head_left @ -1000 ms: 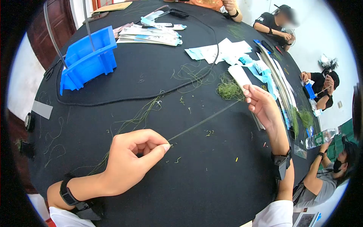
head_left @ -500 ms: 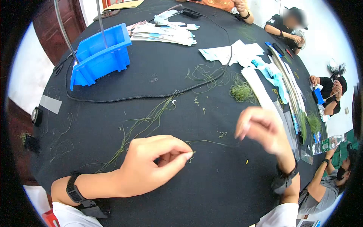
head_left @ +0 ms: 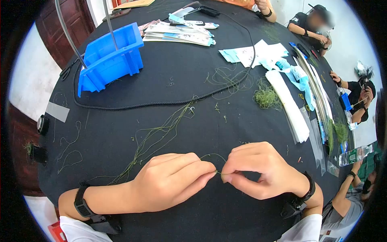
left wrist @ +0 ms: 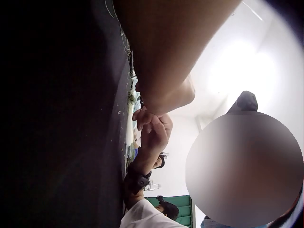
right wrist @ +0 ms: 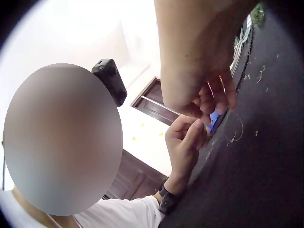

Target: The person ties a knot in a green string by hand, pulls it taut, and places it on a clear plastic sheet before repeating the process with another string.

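Low over the black table, the left hand [head_left: 175,181] pinches a thin green thread [head_left: 218,172] between thumb and forefinger. The right hand [head_left: 262,171] pinches the same thread close beside it, the two sets of fingertips nearly touching. A short loop of thread arches up behind the fingertips. In the left wrist view the right hand [left wrist: 154,130] appears beyond the left forearm. The right wrist view shows the left hand [right wrist: 185,145] near the right hand's fingers, with a curved thread [right wrist: 242,128] beside them. The fingertips partly hide where the thread is held.
Loose green strands [head_left: 161,129] lie left of centre; a tangled green bundle [head_left: 267,96] lies to the right beside white strips [head_left: 288,107]. A blue bin [head_left: 111,58], a black cord [head_left: 137,105] and paper packets [head_left: 179,34] are farther back. Other people sit at the right.
The right hand has come down and left from beside the green bundle to the left hand and now pinches the thread there. The thread stretched between the hands has become a short loop.
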{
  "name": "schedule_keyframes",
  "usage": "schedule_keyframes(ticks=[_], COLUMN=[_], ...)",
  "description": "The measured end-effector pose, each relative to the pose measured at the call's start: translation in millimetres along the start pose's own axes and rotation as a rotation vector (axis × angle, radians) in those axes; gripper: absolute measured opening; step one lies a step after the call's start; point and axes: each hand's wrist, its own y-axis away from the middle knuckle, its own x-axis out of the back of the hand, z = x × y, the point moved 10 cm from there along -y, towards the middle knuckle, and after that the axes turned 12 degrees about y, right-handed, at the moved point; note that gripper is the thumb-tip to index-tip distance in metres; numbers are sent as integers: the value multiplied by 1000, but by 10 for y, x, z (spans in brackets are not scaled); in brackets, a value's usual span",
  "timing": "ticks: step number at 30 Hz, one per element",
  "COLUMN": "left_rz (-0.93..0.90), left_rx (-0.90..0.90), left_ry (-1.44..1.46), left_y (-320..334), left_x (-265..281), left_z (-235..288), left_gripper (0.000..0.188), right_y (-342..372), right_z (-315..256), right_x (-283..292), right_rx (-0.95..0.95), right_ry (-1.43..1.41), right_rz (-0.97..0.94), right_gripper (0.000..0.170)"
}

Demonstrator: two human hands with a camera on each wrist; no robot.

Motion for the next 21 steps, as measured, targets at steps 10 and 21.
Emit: schedule_keyframes(ticks=[10,21], left_rz=[-2,5], left_rx=[-22,54], left_ry=[-24,37], left_y=[8,14], left_x=[-19,14], left_z=[20,-18], left_gripper=[18,16], right_y=[4,23], right_z=[21,162], right_x=[-49,-85], right_rx=[-25,-137], right_ry=[48,-40], right_rz=[-19,-50], right_gripper=[4,6])
